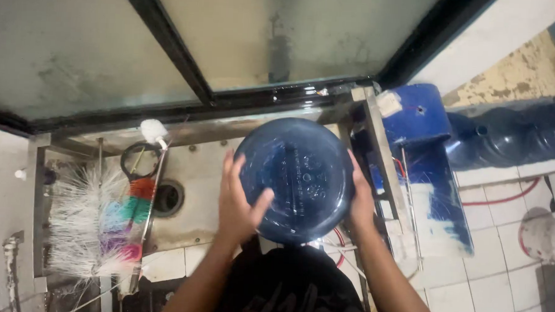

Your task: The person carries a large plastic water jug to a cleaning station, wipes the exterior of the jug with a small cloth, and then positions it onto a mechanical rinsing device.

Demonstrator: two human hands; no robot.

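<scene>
A large round blue water jug (301,175) is turned upside down, its ribbed base facing me, above a stainless steel wash station (197,171). My left hand (237,204) presses flat against the jug's left side with fingers spread. My right hand (361,199) clasps its right side. Both hands hold the jug between them. Its neck is hidden underneath.
A round drain hole (168,197) lies left of the jug. A white bristle brush with coloured tufts (97,220) stands at the far left. More blue jugs (518,137) lie at the right on a tiled floor, near a white bucket (548,236). A frosted window (232,37) runs behind.
</scene>
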